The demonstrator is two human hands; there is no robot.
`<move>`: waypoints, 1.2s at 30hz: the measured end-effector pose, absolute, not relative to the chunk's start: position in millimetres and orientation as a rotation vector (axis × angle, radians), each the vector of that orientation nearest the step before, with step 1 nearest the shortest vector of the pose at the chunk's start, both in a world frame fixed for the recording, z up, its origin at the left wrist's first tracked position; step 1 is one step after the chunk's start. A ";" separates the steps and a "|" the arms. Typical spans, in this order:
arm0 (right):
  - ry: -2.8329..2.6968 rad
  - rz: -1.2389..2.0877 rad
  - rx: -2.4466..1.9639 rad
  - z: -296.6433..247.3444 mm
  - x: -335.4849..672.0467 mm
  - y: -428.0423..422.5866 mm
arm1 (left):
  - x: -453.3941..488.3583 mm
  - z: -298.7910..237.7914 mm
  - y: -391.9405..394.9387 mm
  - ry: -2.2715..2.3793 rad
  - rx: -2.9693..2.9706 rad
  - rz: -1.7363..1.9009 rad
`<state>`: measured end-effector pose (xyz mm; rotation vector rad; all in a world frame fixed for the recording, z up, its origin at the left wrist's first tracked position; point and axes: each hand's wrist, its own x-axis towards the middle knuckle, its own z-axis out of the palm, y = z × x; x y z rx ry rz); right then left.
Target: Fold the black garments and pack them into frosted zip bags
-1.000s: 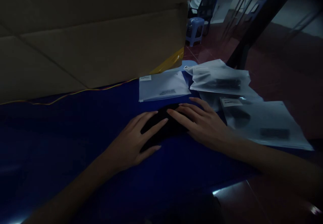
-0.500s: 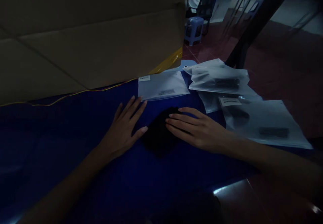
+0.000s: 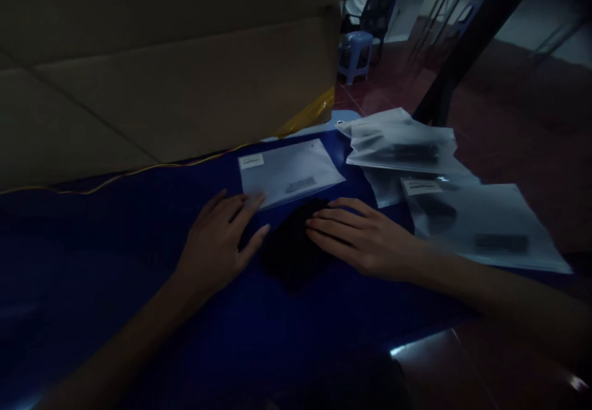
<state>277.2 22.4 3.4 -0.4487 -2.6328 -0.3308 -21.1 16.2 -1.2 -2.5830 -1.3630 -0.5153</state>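
Note:
A dark, soft-looking black bundle, perhaps folded cloth, lies on the blue table surface; its details are lost in the dim light. My right hand rests on its right side, fingers stretched out flat. To the left of the bundle is my left hand, fingers spread and bent a little, their tips at the near edge of a flat frosted plastic bag. That bag has a white label at its upper left and printed text near its lower edge.
Several frosted bags with dark contents overlap at the right, one labelled bag nearest. A large cardboard box walls off the back left, a thin yellow-red wire along its foot. A black post, stool and chair stand beyond.
The flat frosted bag has slid toward me and slightly left, with my left hand drawn back at its near edge. My right hand stays on the black bundle almost unmoved.

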 end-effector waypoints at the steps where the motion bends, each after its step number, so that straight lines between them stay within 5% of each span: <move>1: -2.632 -0.323 -0.442 3.4 277.3 22.2 | -20.7 -0.9 15.7 -1.364 -2.549 -0.549; 36: -2.515 -0.338 -0.274 11.2 274.1 17.0 | -23.7 -7.3 6.3 -1.154 -2.533 -0.592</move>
